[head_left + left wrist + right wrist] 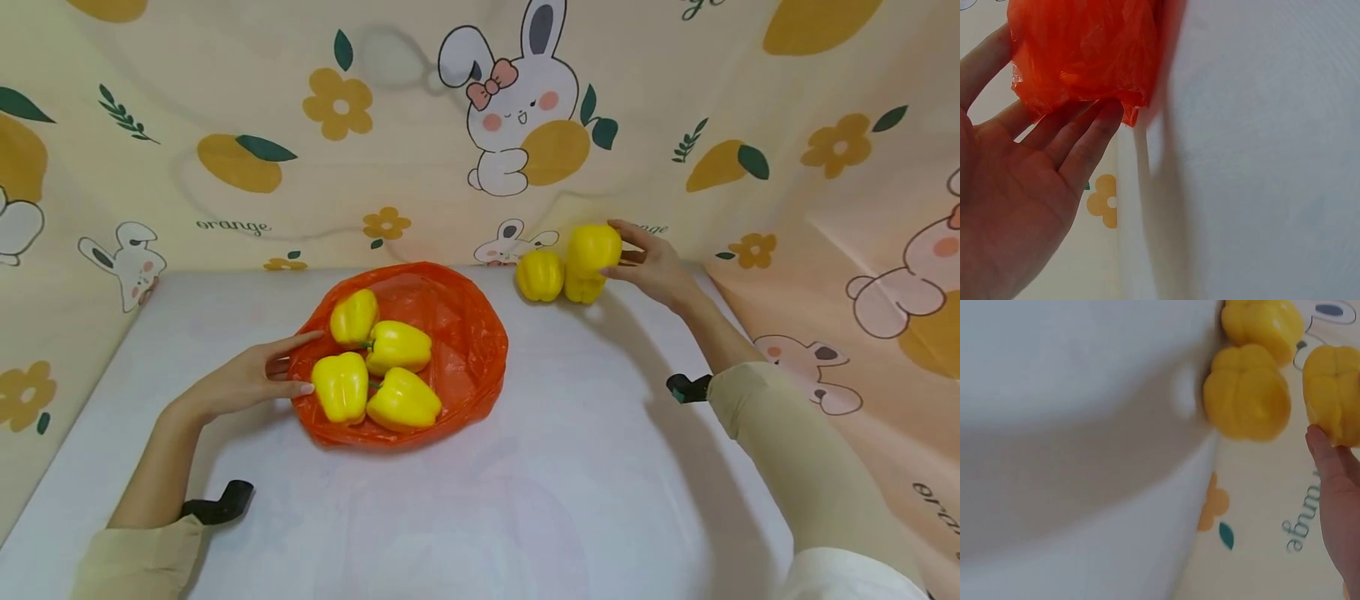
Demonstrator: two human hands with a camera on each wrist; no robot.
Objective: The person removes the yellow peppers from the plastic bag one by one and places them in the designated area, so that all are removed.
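Observation:
A red plastic bag (468,367), its mouth spread wide, lies on the table with several yellow bell peppers (400,347) inside. My left hand (243,379) holds the bag's left edge; in the left wrist view the fingers of the left hand (1029,169) lie against the red plastic (1085,50). At the back right, my right hand (652,271) grips a yellow pepper (594,247) raised above two others (540,276). The right wrist view shows the right hand (1341,506) with the held pepper (1333,394) apart from the two peppers (1247,394) on the table.
A patterned cloth wall (405,175) with rabbits and flowers rises along the table's back edge and at both sides. The white table (465,517) extends in front of the bag. Black wrist-mounted pieces (225,502) show at both forearms.

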